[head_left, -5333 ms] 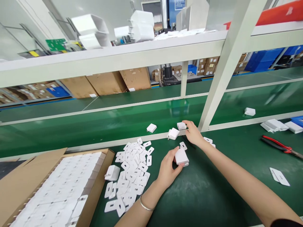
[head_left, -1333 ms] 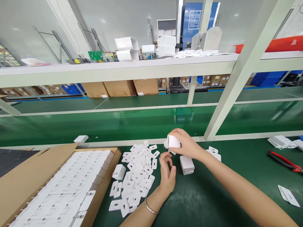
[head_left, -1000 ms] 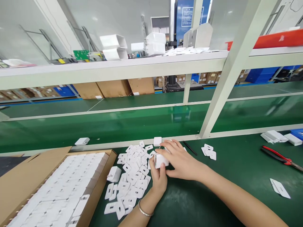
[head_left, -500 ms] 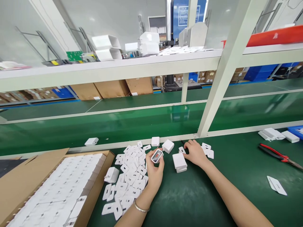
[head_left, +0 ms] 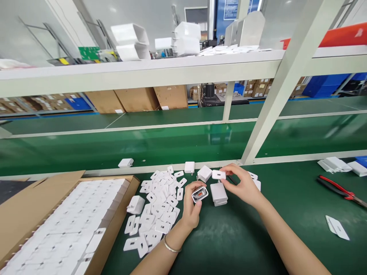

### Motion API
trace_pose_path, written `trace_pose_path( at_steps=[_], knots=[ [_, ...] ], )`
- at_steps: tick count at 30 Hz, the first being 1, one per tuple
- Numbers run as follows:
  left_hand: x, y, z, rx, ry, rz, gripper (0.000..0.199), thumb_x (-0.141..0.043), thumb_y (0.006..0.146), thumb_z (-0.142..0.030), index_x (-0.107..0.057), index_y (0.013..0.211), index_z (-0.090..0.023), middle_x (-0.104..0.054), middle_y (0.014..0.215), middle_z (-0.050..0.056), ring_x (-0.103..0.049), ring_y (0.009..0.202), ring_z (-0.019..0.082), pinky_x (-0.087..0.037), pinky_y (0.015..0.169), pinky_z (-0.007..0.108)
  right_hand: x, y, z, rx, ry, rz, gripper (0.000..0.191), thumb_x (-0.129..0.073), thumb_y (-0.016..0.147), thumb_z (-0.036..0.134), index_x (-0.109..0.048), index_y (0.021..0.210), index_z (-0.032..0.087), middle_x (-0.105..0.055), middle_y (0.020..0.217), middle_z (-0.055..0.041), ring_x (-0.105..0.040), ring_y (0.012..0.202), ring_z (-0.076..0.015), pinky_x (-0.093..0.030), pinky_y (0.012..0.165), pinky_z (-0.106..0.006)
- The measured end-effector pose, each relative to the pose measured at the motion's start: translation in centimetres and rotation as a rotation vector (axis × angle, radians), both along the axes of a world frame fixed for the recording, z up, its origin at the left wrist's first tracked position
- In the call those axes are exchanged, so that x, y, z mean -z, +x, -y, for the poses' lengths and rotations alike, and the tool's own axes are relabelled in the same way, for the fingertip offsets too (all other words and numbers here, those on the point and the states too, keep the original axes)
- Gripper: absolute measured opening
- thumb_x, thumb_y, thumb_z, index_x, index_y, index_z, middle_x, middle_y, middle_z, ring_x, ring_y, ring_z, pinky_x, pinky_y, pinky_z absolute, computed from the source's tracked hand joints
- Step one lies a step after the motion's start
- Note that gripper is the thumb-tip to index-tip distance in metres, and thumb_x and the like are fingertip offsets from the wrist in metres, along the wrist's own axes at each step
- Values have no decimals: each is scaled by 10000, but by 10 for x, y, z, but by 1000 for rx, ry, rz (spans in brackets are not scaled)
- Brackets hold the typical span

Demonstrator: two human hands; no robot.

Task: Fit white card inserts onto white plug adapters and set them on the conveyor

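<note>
My left hand [head_left: 192, 208] is closed around a white charger housing [head_left: 200, 194], whose open end faces me and shows the parts inside. My right hand [head_left: 241, 185] pinches a small white end cap with a slot [head_left: 218, 174] between thumb and fingers, held a little above the bench. Just below that cap sits a short stack of white charger housings [head_left: 218, 193]. Behind the hands lie a white charger with prongs [head_left: 204, 173] and another charger [head_left: 189, 167]. Loose white caps [head_left: 163, 191] spread over the bench to the left of my left hand.
A cardboard box [head_left: 126, 198] packed with white pieces stands at the left. Red-handled pliers [head_left: 341, 190] and flat white pieces [head_left: 337, 227] lie at the right. A slanted metal post [head_left: 275, 103] rises behind the bench, carrying a shelf [head_left: 137, 74].
My right hand has lifted a white end cap off the bench and brought it left, nearer the housing. My left hand has shifted slightly right and down with the housing. The view has tilted a little.
</note>
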State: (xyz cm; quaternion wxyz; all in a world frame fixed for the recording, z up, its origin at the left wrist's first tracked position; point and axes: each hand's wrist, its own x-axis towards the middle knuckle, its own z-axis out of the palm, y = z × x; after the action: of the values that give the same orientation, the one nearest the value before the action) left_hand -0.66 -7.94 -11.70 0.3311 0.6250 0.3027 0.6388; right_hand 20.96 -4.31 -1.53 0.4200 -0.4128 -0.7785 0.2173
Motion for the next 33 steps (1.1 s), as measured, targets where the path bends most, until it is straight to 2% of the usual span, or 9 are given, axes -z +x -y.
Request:
trace_pose_path(
  at_steps=[3, 7, 13, 16, 18, 22, 25, 30, 33],
  knots=[
    [3, 0, 1, -35, -27, -6, 491, -434, 1023, -613, -565, 1268, -209, -581, 1185, 121, -574, 1101, 309, -460, 943, 442, -11, -20, 19, -196, 49, 46, 259, -650, 929, 171, -674, 1169, 266, -687, 1073, -55, -653, 1001, -219, -554, 867, -360],
    [4, 0, 4, -36, -66, 14, 475, -413, 1031, -601, -575, 1253, -214, -584, 1176, 114, -575, 1106, 312, -462, 958, 453, -7, -38, 30, -268, 130, 101, 264, -632, 953, 161, -660, 1196, 260, -678, 1054, -64, -641, 1006, -226, -556, 875, -378],
    [1, 2, 3, -29, -48, 44, 427, -427, 1036, -566, -585, 1211, -211, -593, 1139, 118, -598, 1092, 309, -487, 945, 456, 1, -21, 13, 7, 110, 91, 193, -611, 971, 240, -664, 1157, 253, -678, 1066, -80, -641, 1023, -258, -544, 894, -416],
    [-2, 2, 2, 10, 32, 14, 376, -496, 1024, -496, -520, 1269, -212, -582, 1198, 141, -593, 1139, 316, -491, 965, 472, 16, 2, -7, 159, 47, 153, 165, -603, 954, 265, -679, 1099, 239, -675, 1019, -84, -631, 990, -273, -530, 883, -431],
    [-4, 2, 2, 0, 66, -23, 375, -532, 1013, -420, -465, 1320, -214, -563, 1247, 155, -577, 1176, 317, -486, 986, 482, 31, 16, -19, 169, -9, 230, 158, -621, 926, 262, -699, 1060, 232, -674, 1021, -87, -621, 1010, -285, -518, 903, -443],
    [-6, 3, 3, -152, 72, -108, 370, -529, 999, -259, -446, 1358, -230, -550, 1291, 152, -555, 1234, 309, -467, 1040, 497, 61, 30, -33, 128, -94, 398, 239, -630, 931, 289, -727, 1142, 232, -653, 1073, -97, -614, 1035, -286, -515, 935, -442],
    [-8, 3, 3, -293, 56, -211, 430, -517, 977, -177, -470, 1399, -242, -553, 1328, 145, -543, 1275, 312, -447, 1078, 507, 76, 31, -39, 234, -52, 414, 274, -560, 982, 310, -707, 1198, 226, -650, 1078, -111, -608, 1041, -301, -503, 954, -457],
    [-9, 2, 2, -378, 119, -381, 539, -516, 953, -116, -475, 1470, -264, -549, 1360, 138, -542, 1290, 312, -468, 1068, 498, 88, 34, -49, 375, -22, 365, 152, -579, 940, 298, -677, 950, 182, -649, 978, -149, -601, 950, -344, -502, 868, -498],
    [-10, 2, 2, -400, 166, -422, 590, -527, 948, -94, -459, 1500, -289, -542, 1367, 133, -554, 1281, 306, -502, 1034, 467, 89, 34, -48, 399, -9, 280, 172, -507, 991, 311, -632, 1000, 193, -668, 950, -131, -632, 898, -303, -522, 838, -465]
  ],
)
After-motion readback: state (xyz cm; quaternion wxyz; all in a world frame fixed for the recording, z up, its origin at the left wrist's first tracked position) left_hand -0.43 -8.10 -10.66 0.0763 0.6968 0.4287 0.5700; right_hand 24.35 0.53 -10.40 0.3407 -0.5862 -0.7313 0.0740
